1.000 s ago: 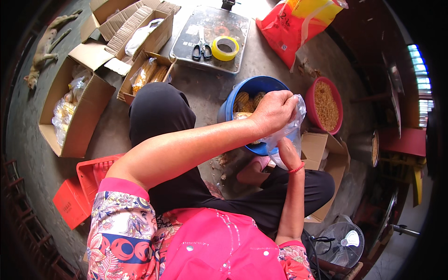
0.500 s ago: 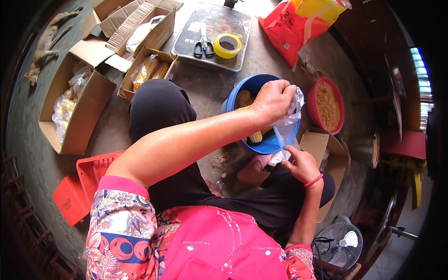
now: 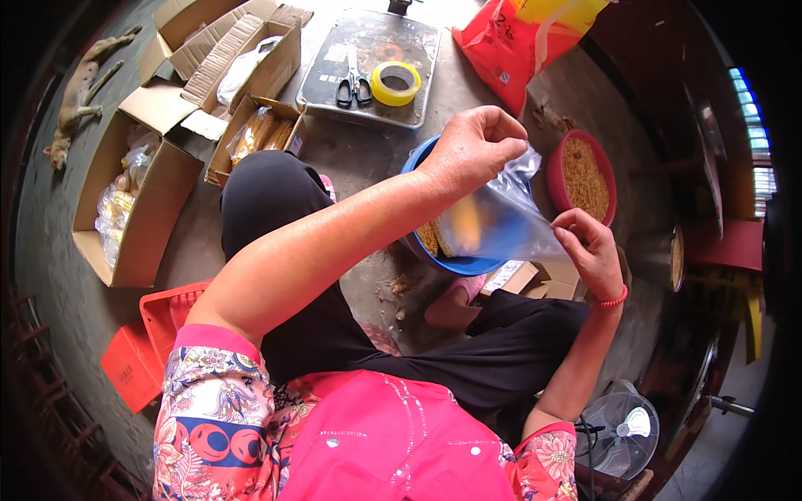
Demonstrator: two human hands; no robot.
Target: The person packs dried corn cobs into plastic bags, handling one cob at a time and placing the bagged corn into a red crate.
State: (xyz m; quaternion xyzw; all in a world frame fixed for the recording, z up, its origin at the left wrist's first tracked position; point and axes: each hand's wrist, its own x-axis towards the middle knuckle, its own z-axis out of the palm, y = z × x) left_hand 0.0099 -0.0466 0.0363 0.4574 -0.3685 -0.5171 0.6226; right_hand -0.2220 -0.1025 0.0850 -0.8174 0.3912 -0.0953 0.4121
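While left hand (image 3: 478, 149) reaches beyond right hand (image 3: 595, 255), both pinch clear bag (image 3: 511, 219)

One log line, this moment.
left hand: pinches plastic bag | right hand: pinches same bag | bag: over blue bucket | bucket: holds corn cobs

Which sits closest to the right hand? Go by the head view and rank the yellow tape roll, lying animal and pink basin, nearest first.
1. Pink basin: just beyond the right hand.
2. Yellow tape roll: upper middle, to the hand's left.
3. Lying animal: far upper left.
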